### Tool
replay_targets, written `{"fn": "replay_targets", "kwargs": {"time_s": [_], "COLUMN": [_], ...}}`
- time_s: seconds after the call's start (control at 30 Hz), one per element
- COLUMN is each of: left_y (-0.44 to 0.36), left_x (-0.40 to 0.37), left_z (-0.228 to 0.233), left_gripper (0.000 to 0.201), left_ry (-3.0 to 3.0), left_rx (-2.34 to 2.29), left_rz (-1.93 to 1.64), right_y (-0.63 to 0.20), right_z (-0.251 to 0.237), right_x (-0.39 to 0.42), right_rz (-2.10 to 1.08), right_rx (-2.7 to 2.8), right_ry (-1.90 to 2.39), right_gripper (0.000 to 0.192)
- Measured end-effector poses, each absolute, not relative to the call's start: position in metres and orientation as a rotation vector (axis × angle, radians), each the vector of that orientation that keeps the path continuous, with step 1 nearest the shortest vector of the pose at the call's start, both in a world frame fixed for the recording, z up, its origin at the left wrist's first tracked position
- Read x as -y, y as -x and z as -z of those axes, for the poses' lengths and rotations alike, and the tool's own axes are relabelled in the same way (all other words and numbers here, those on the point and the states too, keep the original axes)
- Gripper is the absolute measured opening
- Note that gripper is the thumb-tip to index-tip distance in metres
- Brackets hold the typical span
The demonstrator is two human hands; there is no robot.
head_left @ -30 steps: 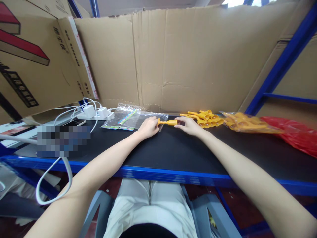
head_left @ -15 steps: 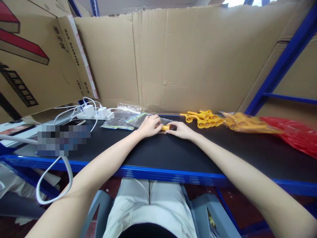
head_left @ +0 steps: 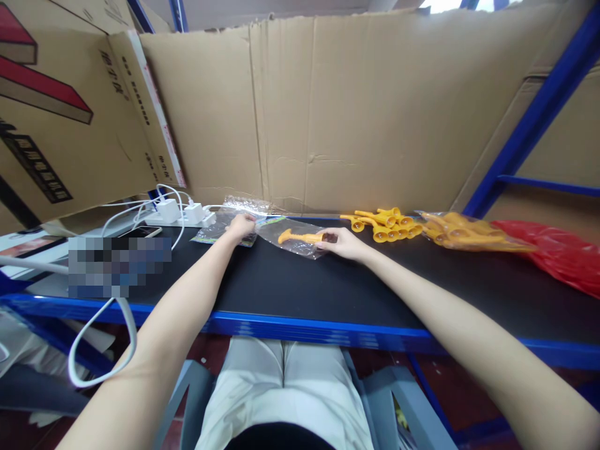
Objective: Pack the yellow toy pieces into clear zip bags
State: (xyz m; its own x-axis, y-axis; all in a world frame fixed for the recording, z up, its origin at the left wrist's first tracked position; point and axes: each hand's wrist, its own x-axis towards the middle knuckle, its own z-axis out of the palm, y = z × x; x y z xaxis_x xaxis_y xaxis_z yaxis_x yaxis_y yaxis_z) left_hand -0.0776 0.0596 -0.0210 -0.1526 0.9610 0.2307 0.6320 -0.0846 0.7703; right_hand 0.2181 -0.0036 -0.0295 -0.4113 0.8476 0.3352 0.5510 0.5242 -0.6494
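Observation:
My left hand (head_left: 242,226) is closed in a pinch at the left end of a clear plastic bag (head_left: 300,250) with a coloured strip. Fingers of my right hand (head_left: 345,243) are closed round the dark brown right end of an orange hammer-shaped piece (head_left: 302,237). Its T-shaped head points left. The piece overlaps the bag; whether it is inside or on top, I cannot tell. More clear bags (head_left: 220,230) lie under and beside my left hand.
Several orange horn-shaped pieces (head_left: 387,225) are heaped right of my right hand, beside a clear bag of more pieces (head_left: 462,231) and red plastic (head_left: 553,250). Left stand a power strip (head_left: 194,215) with white cables and a phone (head_left: 145,231). Cardboard (head_left: 375,112) walls the back.
My left hand has let go of the orange piece and moved left to the bag's end. The bag now stretches between my hands; my right hand stays at the brown end.

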Motion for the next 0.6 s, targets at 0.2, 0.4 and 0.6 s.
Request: {"fn": "replay_targets", "kwargs": {"time_s": [0.2, 0.4, 0.6], "left_y": [0.062, 0.046, 0.032], "left_x": [-0.051, -0.04, -0.034], "left_z": [0.012, 0.01, 0.012], "left_gripper": [0.028, 0.025, 0.035], "left_ry": [-1.508, -1.423, -1.341], "left_rx": [-1.491, -1.347, -1.184], "left_rz": [-1.093, -0.911, -0.939], "right_y": [-0.221, -0.227, -0.228], "right_z": [0.021, 0.016, 0.021], "right_x": [0.008, 0.01, 0.003], "right_rz": [-0.761, -0.805, -0.91], "right_rx": [2.011, 1.939, 1.914], "right_ry": [1.222, 1.233, 1.113], "right_gripper": [0.043, 0.033, 0.04]}}
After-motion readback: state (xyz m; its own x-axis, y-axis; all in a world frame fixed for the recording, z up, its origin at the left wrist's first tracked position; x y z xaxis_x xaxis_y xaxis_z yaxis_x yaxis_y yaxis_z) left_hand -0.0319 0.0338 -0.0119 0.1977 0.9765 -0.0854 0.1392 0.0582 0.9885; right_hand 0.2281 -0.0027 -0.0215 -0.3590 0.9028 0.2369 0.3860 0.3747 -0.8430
